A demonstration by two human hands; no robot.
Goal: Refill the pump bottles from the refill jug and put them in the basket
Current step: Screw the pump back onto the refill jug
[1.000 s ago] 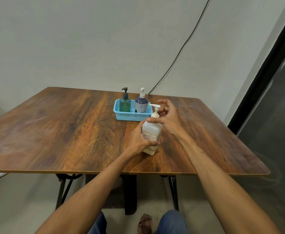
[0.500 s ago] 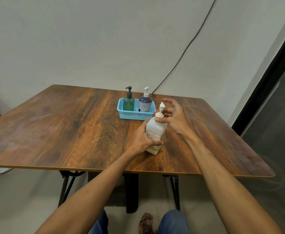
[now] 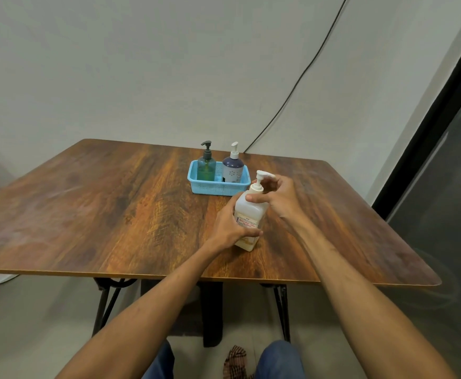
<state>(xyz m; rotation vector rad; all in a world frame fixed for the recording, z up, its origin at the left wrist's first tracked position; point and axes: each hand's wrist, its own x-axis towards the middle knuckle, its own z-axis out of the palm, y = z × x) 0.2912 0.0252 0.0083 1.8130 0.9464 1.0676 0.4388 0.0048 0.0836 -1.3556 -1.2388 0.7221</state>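
A white pump bottle [image 3: 248, 214] with a red-lettered label stands on the wooden table [image 3: 114, 209], just in front of the blue basket [image 3: 212, 187]. My left hand [image 3: 230, 227] wraps around its body. My right hand [image 3: 274, 196] is at its neck, fingers closed around the white pump collar below the nozzle. Inside the basket stand a green pump bottle [image 3: 206, 164] with a dark pump on the left and a purple pump bottle [image 3: 232, 167] with a white pump on the right. No refill jug is in view.
A black cable [image 3: 300, 77] runs down the wall to the table's back edge. A dark glass panel [image 3: 442, 214] borders the right side. Black metal table legs [image 3: 106, 302] and my knees show below the front edge.
The white bottle's pump nozzle has turned and now points right. My right hand has shifted its grip around the pump, while my left hand kept holding the bottle.
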